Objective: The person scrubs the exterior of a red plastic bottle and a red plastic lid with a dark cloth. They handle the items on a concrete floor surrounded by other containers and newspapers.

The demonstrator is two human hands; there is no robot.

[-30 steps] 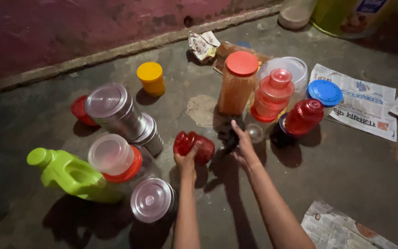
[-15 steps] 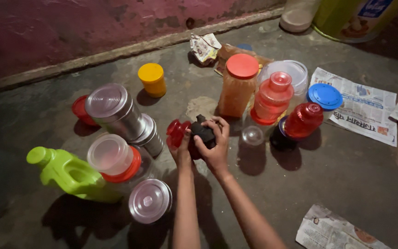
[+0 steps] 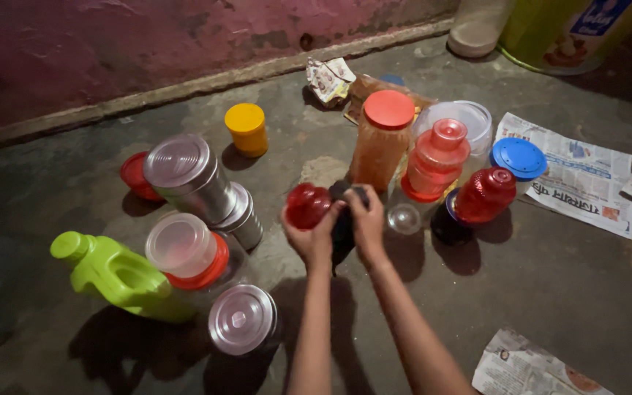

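Note:
My left hand [image 3: 311, 238] grips a small red plastic jar [image 3: 306, 204] and holds it tilted above the floor. My right hand [image 3: 367, 218] is closed on a dark crumpled lump, seemingly a cloth [image 3: 342, 231], pressed against the jar's side between both hands. The hands touch each other around the jar. What the dark lump is cannot be told for sure.
Around the hands on the grey floor are a tall orange jar with a red lid [image 3: 380, 143], a red see-through jar [image 3: 437, 159], a red jar on its side [image 3: 483, 195], a clear lid [image 3: 404, 218], steel tins [image 3: 193, 178], a green jug [image 3: 116, 274], a yellow tub [image 3: 246, 129] and newspaper sheets [image 3: 581, 172].
My right hand picked the dark lump off the floor and brought it to the red jar. Both hands then lifted the jar slightly and turned it.

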